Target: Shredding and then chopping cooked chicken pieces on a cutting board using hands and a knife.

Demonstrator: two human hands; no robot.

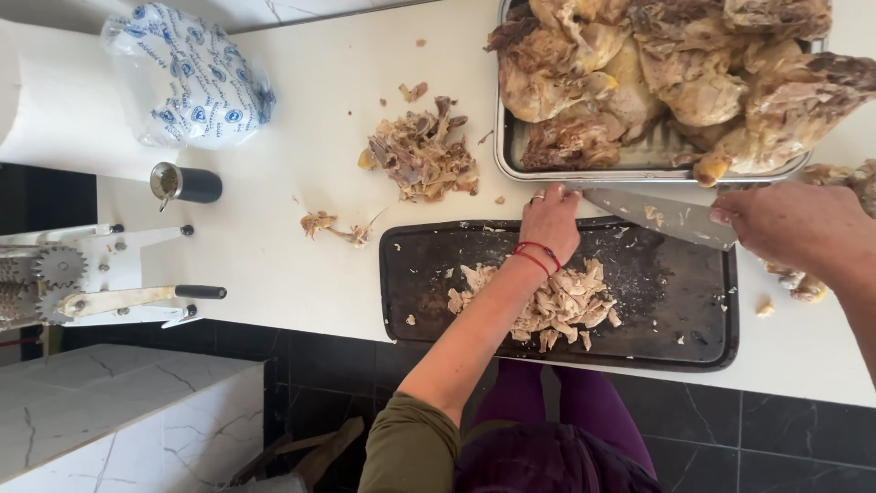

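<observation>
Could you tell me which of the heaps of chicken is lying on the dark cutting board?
The pale chopped meat pile, right beside the left hand; the bony scraps lie on the white counter.

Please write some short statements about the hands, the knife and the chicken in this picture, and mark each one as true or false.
1. The right hand holds a knife. True.
2. The left hand rests on the knife blade. True.
3. The chopped meat lies on a white plate. False: it lies on a dark board.
4. The metal tray is empty. False: it holds cooked chicken pieces.
5. A pile of scraps lies on the white counter. True.
</observation>
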